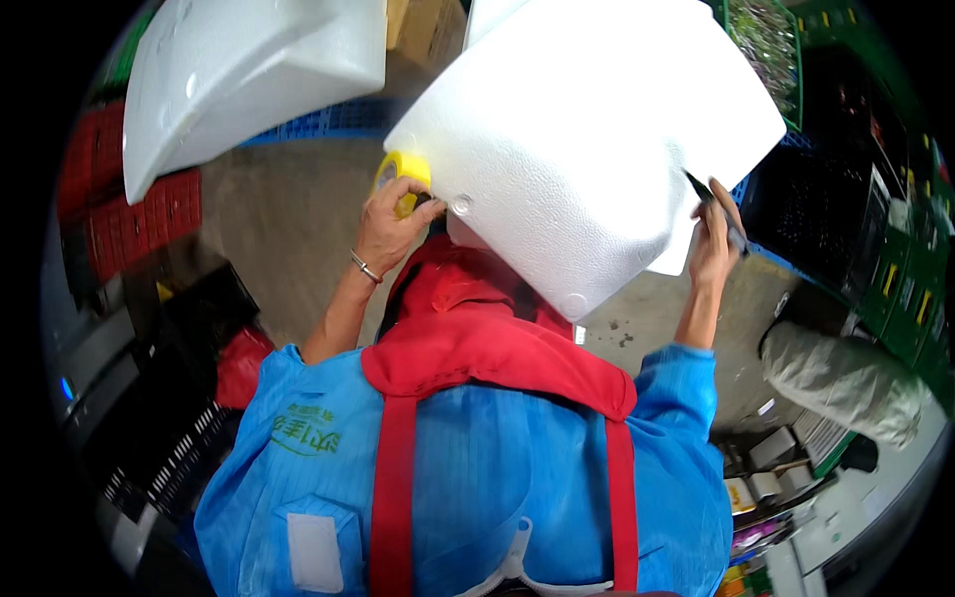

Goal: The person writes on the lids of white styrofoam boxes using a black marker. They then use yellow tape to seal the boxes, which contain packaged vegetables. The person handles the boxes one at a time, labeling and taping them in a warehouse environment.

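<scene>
A large white polystyrene foam box stands tilted in the view, directly before me. At its left corner my left hand holds a roll of yellow adhesive tape, with a small dark piece between thumb and fingers. The thumb tip is close to the foam edge. My right hand grips a dark marker pen on the box's right side. The pen's upper end points at the foam; whether it touches, I cannot tell. The box hides whatever lies beneath it.
Another white foam box is at the upper left, above red crates. On the right are a black crate, a green crate of leafy produce and a stuffed pale sack. Black crates stand at lower left.
</scene>
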